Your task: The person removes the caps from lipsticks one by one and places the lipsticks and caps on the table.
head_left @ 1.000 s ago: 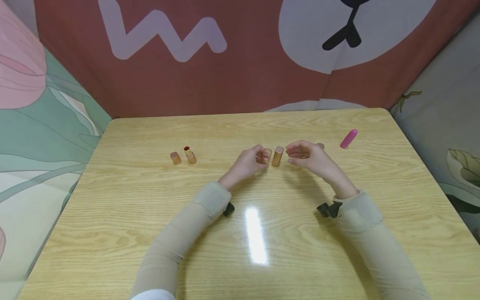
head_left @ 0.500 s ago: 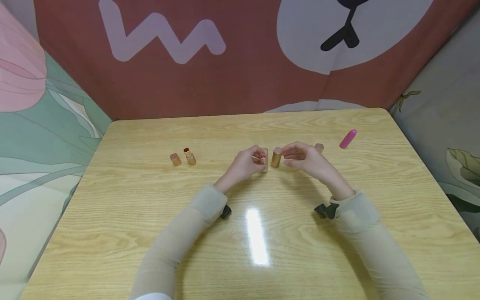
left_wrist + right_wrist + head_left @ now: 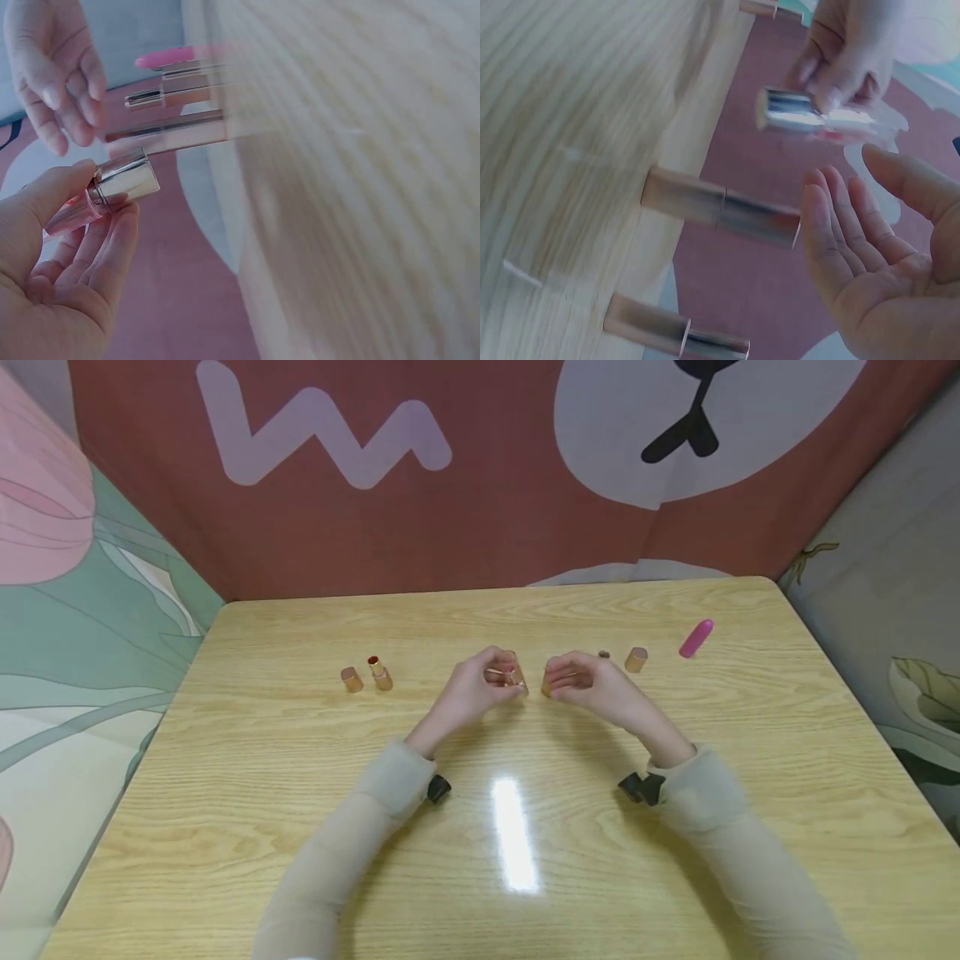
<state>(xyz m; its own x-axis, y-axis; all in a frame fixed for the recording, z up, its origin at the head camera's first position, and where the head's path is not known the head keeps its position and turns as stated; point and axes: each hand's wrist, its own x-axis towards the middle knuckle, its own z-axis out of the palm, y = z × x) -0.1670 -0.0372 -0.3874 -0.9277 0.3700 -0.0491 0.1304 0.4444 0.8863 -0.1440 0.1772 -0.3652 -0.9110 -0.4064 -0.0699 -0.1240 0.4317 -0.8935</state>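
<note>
Pinching a tube, apparently lipstick, left grip faces right grip.

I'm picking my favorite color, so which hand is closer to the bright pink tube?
The right. The right hand is left of the bright pink tube; the left hand is farther left, holding a shiny tube.

A gold-and-pink lipstick tilts in the left hand near a gold tube standing upright on the tabletop.

I log remotely: gold-and-pink tube, magenta cylinder, yellow wood-grained tabletop, red-brown backdrop with pale zigzag.
</note>
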